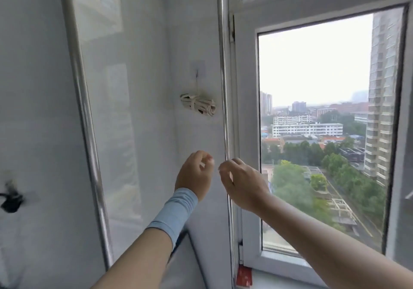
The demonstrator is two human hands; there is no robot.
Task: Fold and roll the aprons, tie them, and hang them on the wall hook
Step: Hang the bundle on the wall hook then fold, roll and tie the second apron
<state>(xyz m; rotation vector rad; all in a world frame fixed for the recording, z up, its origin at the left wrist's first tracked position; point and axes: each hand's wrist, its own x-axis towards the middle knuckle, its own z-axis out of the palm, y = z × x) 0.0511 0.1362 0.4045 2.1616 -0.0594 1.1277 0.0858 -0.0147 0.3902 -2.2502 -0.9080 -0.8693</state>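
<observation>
Above the empty, loosely curled left hand [194,177] and right hand [244,188], the rolled apron [197,106] hangs by its tie [196,86] from the wall hook [197,72], probably soft, light, best held around its middle.

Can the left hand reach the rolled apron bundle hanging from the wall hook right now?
Probably yes: the left hand is empty, directly below the white-strapped rolled apron bundle, with only bare wall between them.
</observation>
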